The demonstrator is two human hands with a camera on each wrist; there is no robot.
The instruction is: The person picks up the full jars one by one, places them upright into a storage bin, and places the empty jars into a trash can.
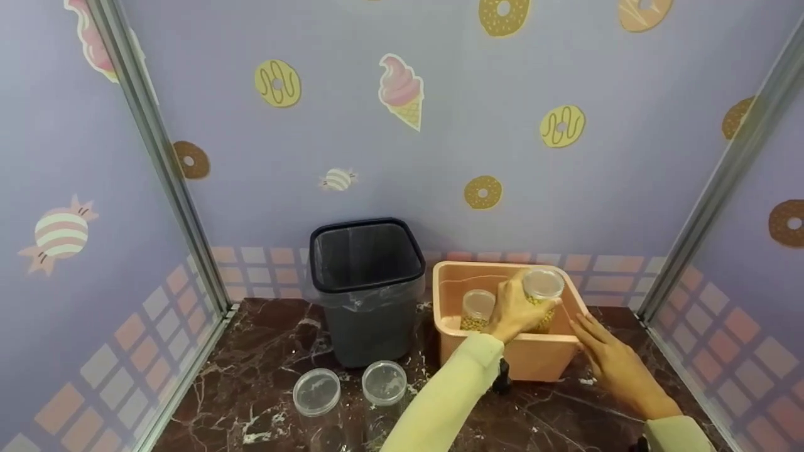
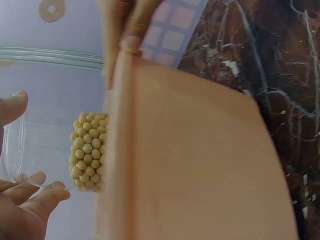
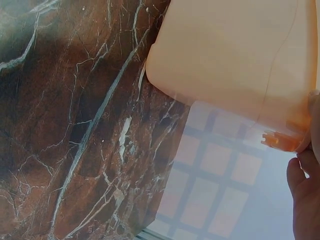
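Observation:
My left hand [image 1: 516, 307] holds a clear lidded jar [image 1: 544, 284] near its top, over the right part of an orange plastic bin [image 1: 502, 351]. Round yellowish beans [image 2: 88, 152] fill the lower part of this jar, which looks upright; the bin wall hides its base. Beside it in the bin stands a second lidded jar [image 1: 479, 304], with similar beans at the bottom. At the bin's right rim, my right hand [image 1: 606, 355] grips the edge, with fingers on both sides of it in the left wrist view.
Left of the orange bin stands a dark grey trash bin [image 1: 370, 333] with a clear liner. Two clear lidded jars [image 1: 317, 392] [image 1: 384, 383] stand at the front of the dark marbled tabletop [image 1: 251, 376]. Patterned panels [image 1: 440, 157] enclose the back and sides.

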